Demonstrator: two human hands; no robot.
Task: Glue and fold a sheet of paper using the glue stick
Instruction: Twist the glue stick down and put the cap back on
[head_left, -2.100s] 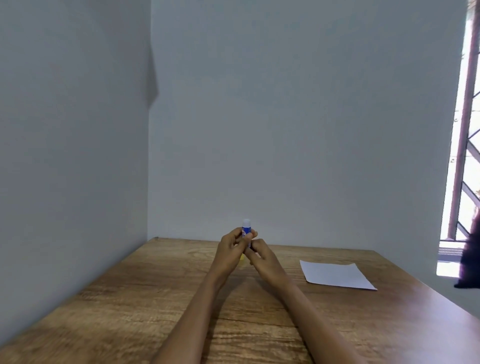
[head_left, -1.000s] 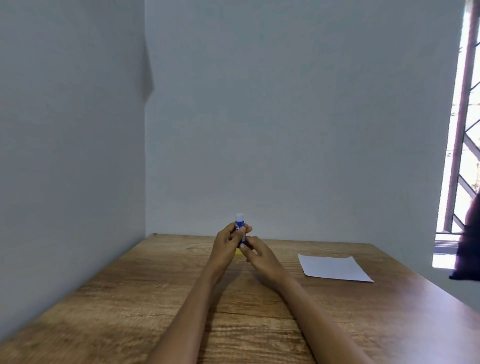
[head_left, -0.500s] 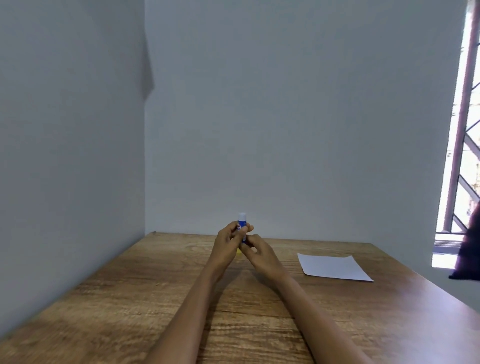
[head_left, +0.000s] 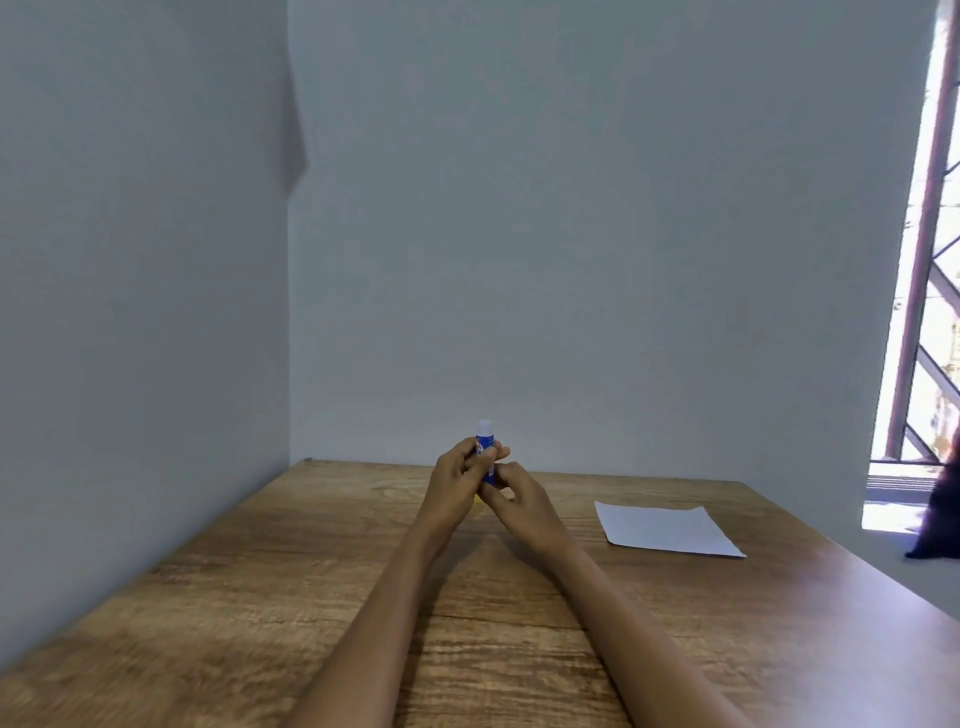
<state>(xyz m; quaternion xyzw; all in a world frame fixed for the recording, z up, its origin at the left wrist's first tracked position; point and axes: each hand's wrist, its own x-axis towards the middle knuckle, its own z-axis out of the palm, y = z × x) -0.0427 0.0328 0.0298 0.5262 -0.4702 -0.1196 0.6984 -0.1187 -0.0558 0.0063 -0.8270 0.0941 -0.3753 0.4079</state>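
A small blue glue stick (head_left: 485, 451) with a pale top stands upright between both hands over the far middle of the wooden table (head_left: 260, 597). My left hand (head_left: 456, 483) grips its body, fingers curled round it. My right hand (head_left: 511, 499) pinches its lower end from the right. A bit of yellow shows below the hands, too hidden to identify. The white sheet of paper (head_left: 665, 529) lies flat on the table to the right, apart from both hands.
Grey walls close the table at the left and the back. A barred window (head_left: 930, 260) is at the right, with a dark cloth (head_left: 940, 514) hanging by the sill. The table's right edge runs diagonally toward the near right.
The view has shifted slightly; both hands stay together on the glue stick with only small finger movements. The paper has not moved.
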